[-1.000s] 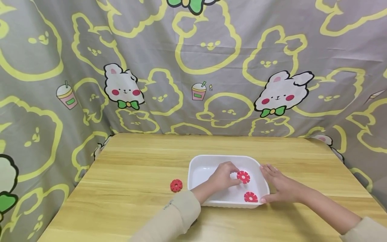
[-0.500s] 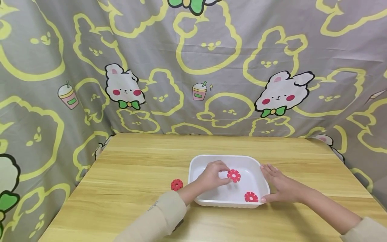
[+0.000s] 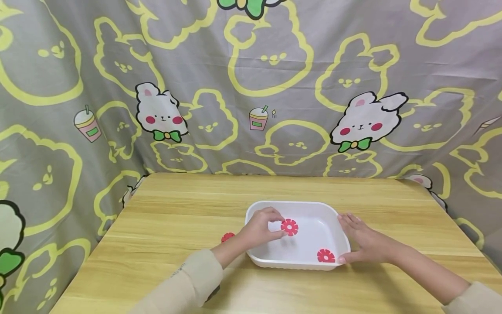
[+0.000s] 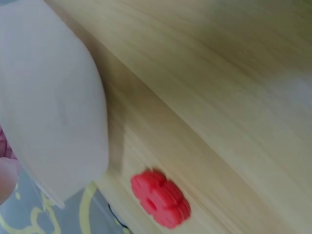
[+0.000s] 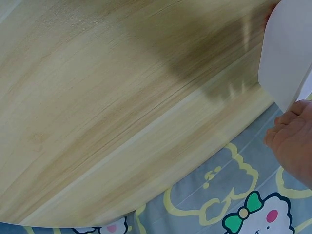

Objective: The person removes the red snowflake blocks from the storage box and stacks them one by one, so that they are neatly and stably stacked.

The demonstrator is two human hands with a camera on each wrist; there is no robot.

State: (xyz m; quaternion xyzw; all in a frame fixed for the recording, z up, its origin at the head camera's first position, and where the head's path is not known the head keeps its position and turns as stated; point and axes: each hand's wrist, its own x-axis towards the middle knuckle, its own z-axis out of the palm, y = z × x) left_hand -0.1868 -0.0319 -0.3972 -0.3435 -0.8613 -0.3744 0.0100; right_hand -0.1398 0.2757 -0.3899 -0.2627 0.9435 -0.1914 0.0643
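Observation:
My left hand reaches over the left side of a white plastic basin and pinches a red snowflake disc between thumb and fingers, its notched face showing. A second red snowflake disc is in the near right corner of the basin, its lower edge hidden by the rim. My right hand rests against the basin's right end, fingers extended along the outside, thumb at the near corner. Left of the basin, a small stack of red snowflake discs sits on the table, partly hidden by my left forearm in the head view.
The basin stands on a light wooden table. Behind and around the table hangs a grey curtain printed with yellow outlines and white rabbits.
My left hand has moved left across the basin with the pinched snowflake disc. Its forearm now covers part of the stack on the table. The right hand and basin have stayed put.

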